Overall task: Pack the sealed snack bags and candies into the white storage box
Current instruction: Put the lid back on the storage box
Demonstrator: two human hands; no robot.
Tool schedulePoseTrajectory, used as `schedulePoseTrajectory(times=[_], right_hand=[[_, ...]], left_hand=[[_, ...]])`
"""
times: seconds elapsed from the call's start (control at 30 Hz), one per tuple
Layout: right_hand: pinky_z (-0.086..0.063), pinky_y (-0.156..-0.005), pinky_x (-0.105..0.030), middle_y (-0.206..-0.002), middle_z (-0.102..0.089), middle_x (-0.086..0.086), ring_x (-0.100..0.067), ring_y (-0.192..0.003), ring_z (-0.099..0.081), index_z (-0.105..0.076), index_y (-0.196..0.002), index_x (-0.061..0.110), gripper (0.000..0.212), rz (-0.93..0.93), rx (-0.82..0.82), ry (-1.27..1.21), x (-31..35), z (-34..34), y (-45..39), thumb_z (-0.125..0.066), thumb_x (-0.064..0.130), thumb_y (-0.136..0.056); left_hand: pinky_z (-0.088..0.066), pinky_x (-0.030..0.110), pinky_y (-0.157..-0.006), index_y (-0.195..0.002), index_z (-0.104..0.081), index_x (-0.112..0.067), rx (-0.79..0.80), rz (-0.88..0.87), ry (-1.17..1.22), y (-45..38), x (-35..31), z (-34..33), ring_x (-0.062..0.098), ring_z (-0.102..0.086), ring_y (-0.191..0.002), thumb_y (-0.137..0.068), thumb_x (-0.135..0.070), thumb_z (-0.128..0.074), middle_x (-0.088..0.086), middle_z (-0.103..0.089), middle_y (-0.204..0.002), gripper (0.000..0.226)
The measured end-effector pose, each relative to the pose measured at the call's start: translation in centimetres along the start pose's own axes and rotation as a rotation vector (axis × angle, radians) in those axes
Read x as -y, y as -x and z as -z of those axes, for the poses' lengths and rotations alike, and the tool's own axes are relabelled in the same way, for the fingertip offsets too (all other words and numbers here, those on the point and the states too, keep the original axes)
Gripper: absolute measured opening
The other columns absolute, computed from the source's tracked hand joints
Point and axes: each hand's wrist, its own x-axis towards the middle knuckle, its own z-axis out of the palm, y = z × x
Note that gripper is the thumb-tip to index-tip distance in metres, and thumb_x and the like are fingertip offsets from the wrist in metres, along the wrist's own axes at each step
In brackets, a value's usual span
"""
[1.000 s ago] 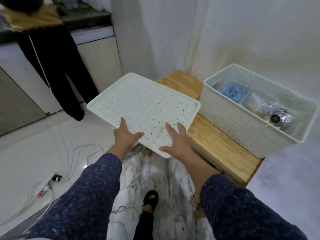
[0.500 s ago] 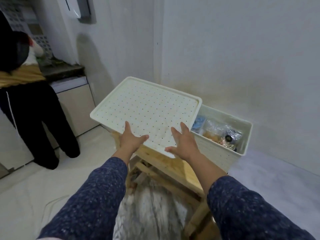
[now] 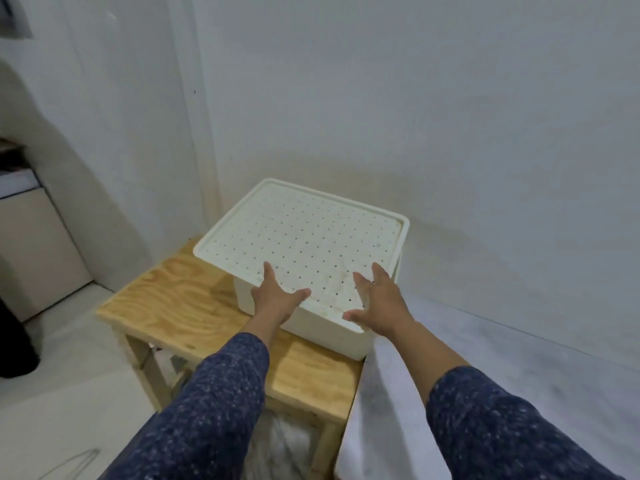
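Observation:
The white storage box (image 3: 304,327) stands on a wooden stool, in the room's corner. Its white perforated lid (image 3: 304,237) lies flat on top and covers the whole opening. The snack bags and candies inside are hidden by the lid. My left hand (image 3: 275,299) rests on the lid's near left edge with fingers spread and straight. My right hand (image 3: 379,299) lies on the near right edge, fingers also spread and flat. Neither hand curls round anything.
The wooden stool (image 3: 180,299) has bare top to the left of the box and in front of it. White walls (image 3: 415,98) stand close behind the box. A grey-white marbled surface (image 3: 485,334) lies to the right. A cabinet (image 3: 31,251) is at far left.
I have carried the lid from the left over to the box and set it down on top. The open box with its bags is now covered.

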Motion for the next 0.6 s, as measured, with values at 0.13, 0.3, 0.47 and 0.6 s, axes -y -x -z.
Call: schedulePoseTrajectory(times=[0.13,0.3,0.47,0.6], right_hand=[[-0.019,-0.119,-0.042,-0.161,0.008,-0.004,-0.034,-0.147,-0.007,-0.016,-0.151,0.025,0.093,0.013,0.079,0.009,-4.4,0.8,-2.2,-0.068,0.051,-0.078],[-0.018,-0.120,-0.041,-0.161,0.004,-0.005,-0.032,-0.148,-0.007,-0.018,-0.151,0.023,0.093,0.055,0.144,-0.031,-8.8,0.9,-5.2,-0.070,0.048,-0.078],[-0.014,-0.119,-0.037,-0.161,0.005,-0.006,-0.030,-0.148,-0.006,-0.019,-0.151,0.022,0.091,0.103,0.197,-0.096,-10.6,0.2,-7.0,-0.070,0.045,-0.079],[-0.013,-0.119,-0.036,-0.160,0.007,-0.009,-0.029,-0.149,-0.003,-0.018,-0.151,0.022,0.093,0.142,0.229,-0.107,-10.7,-0.1,-8.1,-0.069,0.050,-0.078]], left_hand=[[-0.027,0.041,-0.112,-0.152,0.003,-0.022,0.002,0.045,-0.009,-0.7,-0.9,-4.5,0.033,-0.009,-0.146,-0.078,-0.044,-0.072,0.019,-0.018,-0.156,0.108],[-0.027,0.040,-0.111,-0.152,0.001,-0.020,-0.046,0.075,-0.043,-1.1,-1.9,-8.6,0.033,-0.012,-0.144,-0.081,-0.044,-0.068,0.018,-0.016,-0.156,0.102],[-0.031,0.040,-0.109,-0.152,0.001,-0.024,-0.083,0.122,-0.113,-1.5,-1.8,-9.8,0.033,-0.016,-0.143,-0.082,-0.050,-0.063,0.018,-0.012,-0.156,0.099],[-0.032,0.040,-0.108,-0.152,0.004,-0.025,-0.078,0.155,-0.200,-2.1,-2.3,-9.6,0.036,-0.020,-0.142,-0.084,-0.054,-0.059,0.025,-0.004,-0.155,0.097]])
